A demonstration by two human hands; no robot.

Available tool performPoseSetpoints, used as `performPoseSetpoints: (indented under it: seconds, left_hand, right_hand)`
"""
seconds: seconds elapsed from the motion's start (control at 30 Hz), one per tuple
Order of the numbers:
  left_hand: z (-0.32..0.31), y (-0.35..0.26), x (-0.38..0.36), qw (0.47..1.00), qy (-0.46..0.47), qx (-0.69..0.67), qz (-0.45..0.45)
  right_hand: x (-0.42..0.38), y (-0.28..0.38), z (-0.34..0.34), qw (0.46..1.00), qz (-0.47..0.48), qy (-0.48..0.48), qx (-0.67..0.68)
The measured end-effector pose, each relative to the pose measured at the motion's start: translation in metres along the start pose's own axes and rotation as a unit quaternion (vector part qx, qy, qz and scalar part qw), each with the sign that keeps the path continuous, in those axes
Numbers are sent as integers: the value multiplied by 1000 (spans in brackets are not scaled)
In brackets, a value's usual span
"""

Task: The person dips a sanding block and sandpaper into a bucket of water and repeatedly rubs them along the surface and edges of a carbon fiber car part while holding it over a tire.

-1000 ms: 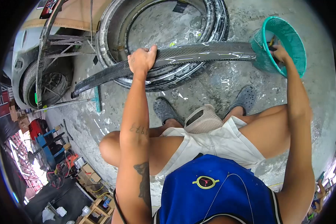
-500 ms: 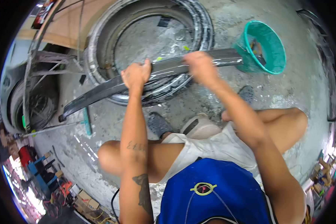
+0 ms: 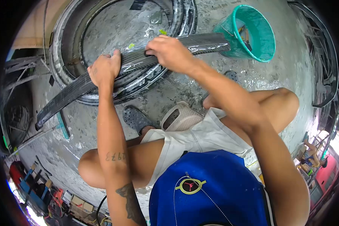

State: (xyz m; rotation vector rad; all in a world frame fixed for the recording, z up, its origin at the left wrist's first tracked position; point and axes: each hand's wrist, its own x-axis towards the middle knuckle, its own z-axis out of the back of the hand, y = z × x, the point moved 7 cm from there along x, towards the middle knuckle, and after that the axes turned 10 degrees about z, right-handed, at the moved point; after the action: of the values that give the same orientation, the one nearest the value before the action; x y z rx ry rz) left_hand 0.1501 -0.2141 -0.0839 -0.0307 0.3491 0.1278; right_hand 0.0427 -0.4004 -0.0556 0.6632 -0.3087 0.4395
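Note:
A long, slightly curved strip with a glossy carbon-fibre weave (image 3: 135,62) lies across the tire (image 3: 139,84) in front of me. My left hand (image 3: 104,69) grips the strip left of its middle, thumb along the top and fingers over the far edge. Further right, my right hand (image 3: 169,52) is closed on a small dark pad (image 3: 150,54), pressed against the strip's upper face. Most of that pad is hidden under the fingers. Wet, whitish glints show along the strip.
A green bucket (image 3: 254,34) with water and small items stands by the strip's right end. A squeegee (image 3: 63,126) lies under the left end. Black curved parts (image 3: 324,56) line the right side. Tools and boxes (image 3: 79,205) sit at lower left. A person (image 3: 310,154) is far right.
My view has shifted, so the scene sits further left and higher. My right hand has moved left along the strip, closer to my left hand, which keeps its grip.

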Motion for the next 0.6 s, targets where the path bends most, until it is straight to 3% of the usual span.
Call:
performPoseSetpoints:
  seconds: [0.07,0.2,0.23,0.3,0.4,0.47,0.53,0.6]
  left_hand:
    - [-3,5,0,1000,2,-2,-3]
    - [-4,4,2,1000,1,-1,4]
    - [-6,5,3,1000,-2,-9,-1]
    - [-10,7,0,1000,-1,-8,-2]
    - [-5,8,0,1000,-9,-15,6]
    - [-4,6,0,1000,-13,-25,10]
    - [-5,3,-4,1000,-6,-19,0]
    - [-5,7,-2,1000,-1,-11,2]
  right_hand:
    - [-33,-23,41,998,23,-44,-29]
    - [-120,-95,129,971,-215,-13,-107]
    - [-109,-89,114,971,-217,-11,-100]
    - [-73,-57,74,971,-126,-45,-198]
    - [-3,7,-6,994,-47,-38,-90]
    - [-6,8,3,993,-49,-21,-102]
    - [-47,-13,42,986,20,-113,-117]
    - [-90,-53,90,972,-75,-57,-213]
